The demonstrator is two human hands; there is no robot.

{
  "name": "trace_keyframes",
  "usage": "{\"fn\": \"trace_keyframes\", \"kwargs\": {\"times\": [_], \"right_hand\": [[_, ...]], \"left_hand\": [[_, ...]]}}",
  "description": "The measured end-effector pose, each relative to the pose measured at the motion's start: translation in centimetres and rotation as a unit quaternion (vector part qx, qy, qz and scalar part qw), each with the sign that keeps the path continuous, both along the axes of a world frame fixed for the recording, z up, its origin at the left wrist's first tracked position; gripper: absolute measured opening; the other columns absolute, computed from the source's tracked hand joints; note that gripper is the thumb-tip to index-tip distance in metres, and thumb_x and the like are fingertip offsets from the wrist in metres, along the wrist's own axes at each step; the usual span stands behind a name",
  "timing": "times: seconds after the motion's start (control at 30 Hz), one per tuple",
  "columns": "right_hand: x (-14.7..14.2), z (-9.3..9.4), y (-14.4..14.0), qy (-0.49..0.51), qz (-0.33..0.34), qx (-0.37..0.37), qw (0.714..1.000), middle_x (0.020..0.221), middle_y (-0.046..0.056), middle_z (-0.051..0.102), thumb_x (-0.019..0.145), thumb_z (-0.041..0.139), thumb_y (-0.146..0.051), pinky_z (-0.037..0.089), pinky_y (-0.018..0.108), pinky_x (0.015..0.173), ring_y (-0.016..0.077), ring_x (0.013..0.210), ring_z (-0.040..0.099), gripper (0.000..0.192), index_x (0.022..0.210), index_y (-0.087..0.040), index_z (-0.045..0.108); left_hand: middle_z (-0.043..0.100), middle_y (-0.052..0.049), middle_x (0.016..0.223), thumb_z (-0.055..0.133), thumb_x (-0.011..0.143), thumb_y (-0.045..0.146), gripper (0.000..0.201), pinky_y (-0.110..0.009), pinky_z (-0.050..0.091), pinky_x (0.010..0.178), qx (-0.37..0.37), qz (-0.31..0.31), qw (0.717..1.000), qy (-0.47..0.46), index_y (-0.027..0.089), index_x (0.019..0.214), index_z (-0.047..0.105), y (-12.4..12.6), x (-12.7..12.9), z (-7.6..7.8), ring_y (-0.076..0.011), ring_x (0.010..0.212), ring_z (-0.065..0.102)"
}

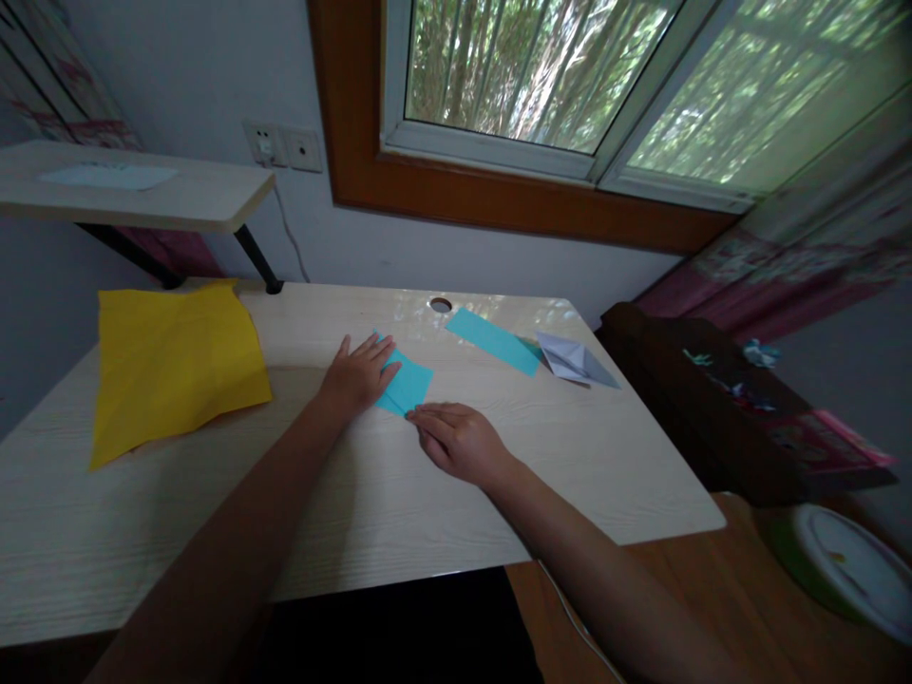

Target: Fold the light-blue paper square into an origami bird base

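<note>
Folded blue paper (406, 385) lies on the bench (356, 494) right of the yellow sheet (175, 366), pinned flat beneath the left hand (356, 375), fingers spread, while the right hand (460, 439), fingers extended, presses its near corner, apparently creasing.

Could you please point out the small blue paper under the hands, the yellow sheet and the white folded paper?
small blue paper (409, 385): head view, on its bare middle.
yellow sheet (175, 366): head view, on its centre.
white folded paper (574, 361): head view, on its upper flap.
</note>
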State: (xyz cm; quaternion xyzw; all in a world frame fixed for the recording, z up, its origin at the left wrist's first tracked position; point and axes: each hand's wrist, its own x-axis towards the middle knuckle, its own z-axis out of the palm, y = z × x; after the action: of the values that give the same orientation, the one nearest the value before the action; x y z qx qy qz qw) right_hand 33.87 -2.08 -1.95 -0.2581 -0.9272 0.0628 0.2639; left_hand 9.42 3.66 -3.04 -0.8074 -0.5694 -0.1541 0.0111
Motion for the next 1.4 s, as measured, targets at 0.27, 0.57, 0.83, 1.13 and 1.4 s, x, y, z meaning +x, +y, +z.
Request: {"fn": "trace_keyframes", "kwargs": {"times": [0.27,0.57,0.83,1.13,1.4], "right_hand": [[0.2,-0.7,0.2,0.006,-0.001,-0.019,1.0,0.12,0.007,0.076,0.095,0.054,-0.014,0.058,0.043,0.1,0.0221,0.113,0.071,0.037,0.129,-0.023,0.065],[0.3,-0.4,1.2,0.07,0.027,-0.101,0.992,0.117,0.006,0.076,0.098,0.053,-0.017,0.057,0.041,0.1,0.02,0.112,0.07,0.029,0.123,-0.023,0.067],[0.3,0.9,4.4,0.114,-0.013,-0.115,0.987,0.102,0.005,0.076,0.1,0.053,-0.022,0.057,0.037,0.088,0.0186,0.095,0.069,0.025,0.118,-0.026,0.07],[-2.4,0.2,8.3,0.041,0.002,-0.088,0.995,0.126,0.009,0.07,0.095,0.068,-0.036,0.047,0.043,0.105,0.0212,0.118,0.064,0.023,0.116,-0.026,0.073],[-2.4,-0.2,7.4,-0.008,0.003,-0.056,0.998,0.132,0.011,0.065,0.09,0.071,-0.049,0.046,0.046,0.106,0.0261,0.122,0.059,0.04,0.123,-0.027,0.069]], "left_hand": [[0.04,-0.013,0.161,0.033,0.105,0.047,0.058,-0.057,0.019,0.124,0.013,0.068,0.998,-0.01,0.017,0.155,0.041,0.5,-0.7,-0.5,-0.0318,0.153,0.029],[0.042,-0.01,0.161,0.041,0.104,0.043,0.05,-0.057,0.028,0.121,0.003,0.036,0.999,0.018,0.025,0.15,0.049,-0.4,-2.5,-0.4,-0.0339,0.149,0.036],[0.043,-0.007,0.16,0.048,0.102,0.042,0.043,-0.057,0.03,0.12,0.011,0.043,0.999,0.011,0.034,0.143,0.059,-0.6,-2.4,0.2,-0.0353,0.149,0.036],[0.047,-0.008,0.157,0.048,0.102,0.044,0.045,-0.058,0.031,0.119,0.015,0.037,0.999,0.017,0.033,0.144,0.058,-0.6,-2.5,0.1,-0.0362,0.147,0.038],[0.046,-0.011,0.158,0.047,0.101,0.044,0.047,-0.058,0.032,0.119,0.023,0.041,0.999,0.021,0.028,0.143,0.058,-0.4,-2.5,-0.4,-0.0381,0.146,0.04]]}}
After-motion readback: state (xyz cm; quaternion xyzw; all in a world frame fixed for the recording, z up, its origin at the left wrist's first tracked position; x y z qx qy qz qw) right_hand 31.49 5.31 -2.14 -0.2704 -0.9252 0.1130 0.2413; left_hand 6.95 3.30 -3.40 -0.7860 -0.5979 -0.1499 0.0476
